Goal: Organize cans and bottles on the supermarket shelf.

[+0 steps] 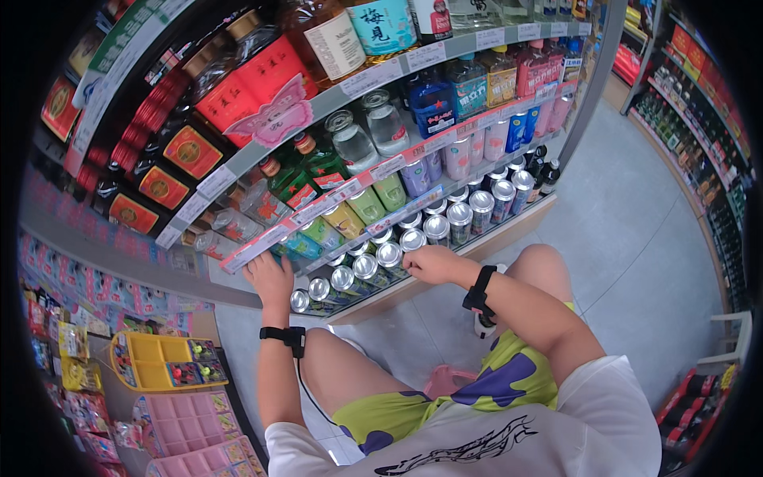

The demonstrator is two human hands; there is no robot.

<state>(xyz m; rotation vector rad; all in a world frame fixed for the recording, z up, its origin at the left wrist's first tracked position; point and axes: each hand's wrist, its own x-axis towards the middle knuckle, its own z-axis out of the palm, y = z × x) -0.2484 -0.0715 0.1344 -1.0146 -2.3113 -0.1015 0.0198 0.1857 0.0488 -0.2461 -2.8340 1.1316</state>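
I sit low in front of a drinks shelf. My left hand (270,278) is at the left end of the second-lowest shelf's front edge (298,216), fingers stretched and a little apart at the price strip, next to a teal can (300,245). My right hand (431,264) is closed, knuckles up, by the silver-topped cans (389,254) in the front row of the bottom shelf. What its fingers hold, if anything, is hidden. Behind these stand yellow (344,221) and green cans (366,205). Black straps with small boxes circle both wrists.
Glass bottles (373,123) and red-labelled dark bottles (163,187) crowd the upper shelves. On the left are a yellow compartment tray (147,362), pink trays (187,421) and snack packets (75,374). A pink stool (445,381) is beneath me. Another shelf of bottles (703,119) lines the right.
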